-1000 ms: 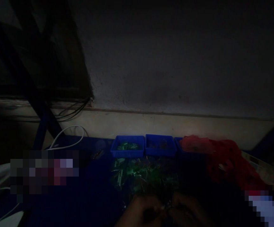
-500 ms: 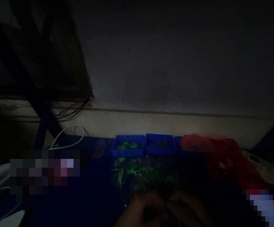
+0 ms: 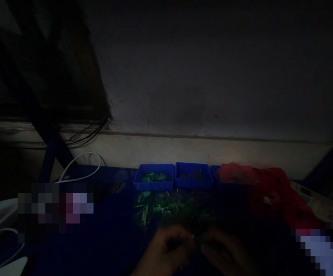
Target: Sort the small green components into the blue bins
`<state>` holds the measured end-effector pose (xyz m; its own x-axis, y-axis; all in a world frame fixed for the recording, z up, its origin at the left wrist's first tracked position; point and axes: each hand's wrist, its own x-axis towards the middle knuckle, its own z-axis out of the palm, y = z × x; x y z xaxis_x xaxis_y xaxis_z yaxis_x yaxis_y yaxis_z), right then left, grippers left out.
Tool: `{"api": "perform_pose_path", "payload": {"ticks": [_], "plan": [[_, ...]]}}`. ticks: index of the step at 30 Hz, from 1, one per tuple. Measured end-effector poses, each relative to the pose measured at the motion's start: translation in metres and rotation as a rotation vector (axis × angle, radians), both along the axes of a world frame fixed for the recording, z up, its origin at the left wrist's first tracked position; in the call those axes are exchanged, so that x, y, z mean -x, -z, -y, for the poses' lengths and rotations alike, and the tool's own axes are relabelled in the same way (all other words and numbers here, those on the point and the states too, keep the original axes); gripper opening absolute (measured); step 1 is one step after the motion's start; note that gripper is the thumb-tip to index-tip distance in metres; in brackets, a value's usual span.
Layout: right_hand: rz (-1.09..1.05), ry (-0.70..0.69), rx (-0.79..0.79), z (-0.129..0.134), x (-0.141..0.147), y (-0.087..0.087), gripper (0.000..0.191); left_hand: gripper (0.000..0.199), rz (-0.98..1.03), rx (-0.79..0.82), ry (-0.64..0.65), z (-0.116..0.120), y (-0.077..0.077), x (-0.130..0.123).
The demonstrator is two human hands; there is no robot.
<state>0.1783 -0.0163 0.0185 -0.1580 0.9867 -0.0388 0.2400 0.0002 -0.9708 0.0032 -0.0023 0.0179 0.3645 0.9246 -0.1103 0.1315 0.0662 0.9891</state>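
At the bottom middle my left hand [image 3: 169,247] is closed in a pinch, thumb against forefinger. A small shiny metal piece [image 3: 193,236] shows at its fingertips, too small and dark to name. Just right of it, my right hand [image 3: 226,249] has its fingers drawn together, in deep shadow; whether anything is between them I cannot make out. A little beyond both hands lies a spread of clear plastic packets [image 3: 168,207] with green contents and thin shiny parts. The packets are apart from my left fingertips.
Two blue bins [image 3: 154,187] [image 3: 194,185] with small parts stand along the back; a third is partly under a red mesh bag [image 3: 281,191]. A white cable [image 3: 81,178] loops at the left. A pale wall [image 3: 212,96] rises behind the blue tabletop [image 3: 97,237].
My hands have drawn slightly apart, the left one shifting left and a little up. The small shiny piece now shows more plainly at its fingertips. The view has shifted slightly.
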Motion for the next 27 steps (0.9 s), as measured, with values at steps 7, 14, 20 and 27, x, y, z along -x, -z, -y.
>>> {"api": "perform_pose_path", "payload": {"ticks": [7, 14, 20, 27], "plan": [[-0.011, -0.010, 0.098, -0.005, -0.006, 0.000, 0.016, 0.019, -0.031, -0.185, -0.072, -0.002, -0.005, 0.001], [-0.240, -0.050, 0.179, -0.010, -0.003, 0.008, 0.021, 0.033, 0.014, 0.001, -0.054, -0.002, 0.001, 0.003], [-0.268, -0.077, 0.077, -0.010, -0.009, 0.012, 0.018, 0.031, 0.271, -0.019, -0.066, -0.001, 0.001, 0.004], [-0.225, -0.109, -0.024, -0.006, -0.015, 0.008, 0.021, 0.051, 0.388, 0.039, -0.119, -0.006, 0.005, -0.001]]}}
